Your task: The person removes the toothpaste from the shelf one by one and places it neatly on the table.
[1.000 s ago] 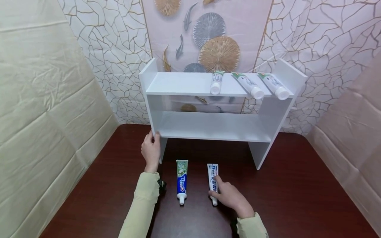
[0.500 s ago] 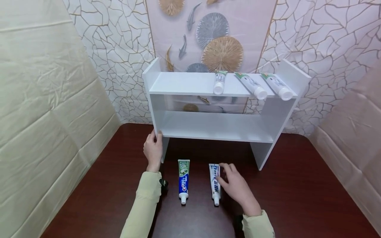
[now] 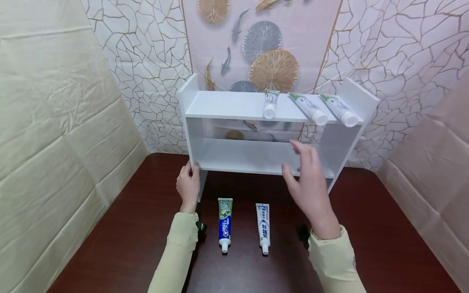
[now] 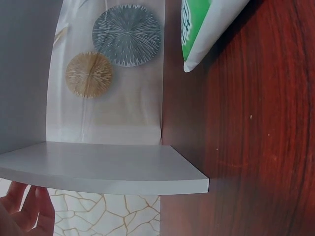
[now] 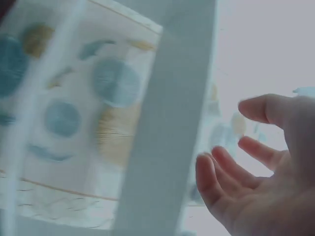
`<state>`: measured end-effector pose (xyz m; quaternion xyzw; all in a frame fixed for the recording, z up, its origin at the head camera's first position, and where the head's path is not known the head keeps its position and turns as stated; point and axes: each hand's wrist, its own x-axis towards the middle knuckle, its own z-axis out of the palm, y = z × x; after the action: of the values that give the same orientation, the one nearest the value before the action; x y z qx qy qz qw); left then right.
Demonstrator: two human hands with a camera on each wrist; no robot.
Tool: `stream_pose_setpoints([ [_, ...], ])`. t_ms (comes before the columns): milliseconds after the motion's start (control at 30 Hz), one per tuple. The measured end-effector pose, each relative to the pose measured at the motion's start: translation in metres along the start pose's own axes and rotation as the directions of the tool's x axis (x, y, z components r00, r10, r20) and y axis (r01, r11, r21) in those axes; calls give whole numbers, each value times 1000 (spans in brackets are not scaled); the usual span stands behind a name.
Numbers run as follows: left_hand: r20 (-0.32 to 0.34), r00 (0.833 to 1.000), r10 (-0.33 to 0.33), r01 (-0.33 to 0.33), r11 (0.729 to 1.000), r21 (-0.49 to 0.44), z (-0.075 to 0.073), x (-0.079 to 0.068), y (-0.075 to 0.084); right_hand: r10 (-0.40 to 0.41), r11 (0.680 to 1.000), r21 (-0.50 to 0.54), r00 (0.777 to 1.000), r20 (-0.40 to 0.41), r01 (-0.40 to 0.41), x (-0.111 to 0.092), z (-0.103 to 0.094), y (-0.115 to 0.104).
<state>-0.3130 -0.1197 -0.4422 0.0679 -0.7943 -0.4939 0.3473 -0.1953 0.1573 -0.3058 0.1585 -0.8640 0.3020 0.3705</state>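
My left hand (image 3: 188, 185) grips the left side panel of a white two-tier shelf (image 3: 234, 105), thumb at its front edge. In the left wrist view, its fingers (image 4: 43, 211) lie against the panel's outer face. Raised before the lower tier, my right hand (image 3: 311, 187) holds nothing; in the right wrist view its thumb and fingers (image 5: 209, 182) are spread and loosely bent. Two toothpaste tubes lie on the table with caps toward me: a green and blue one (image 3: 225, 224) on the left and a white and blue one (image 3: 263, 228) on the right.
Three white toothpaste tubes with green ends lie on the top tier: one near the middle (image 3: 270, 105), another (image 3: 309, 109) to its right, and the last (image 3: 340, 110) by the right panel. The shelf stands on a dark red wooden table (image 3: 121, 236) before a patterned cloth backdrop (image 3: 146, 73).
My right hand has left the white and blue toothpaste tube and risen forward to the shelf's lower tier. The tube stays on the table. My left hand keeps its grip on the panel.
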Motion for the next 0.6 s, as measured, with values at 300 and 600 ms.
stream_pose_setpoints([
  [300,15,1000,1,-1,1000,-8,1,-1,-1,-65,997,-50,997,-38,63,53,-5,-20],
  [600,13,1000,4,-4,1000,-17,0,1,-2,-34,987,-153,998,46,41,79,7,-29],
])
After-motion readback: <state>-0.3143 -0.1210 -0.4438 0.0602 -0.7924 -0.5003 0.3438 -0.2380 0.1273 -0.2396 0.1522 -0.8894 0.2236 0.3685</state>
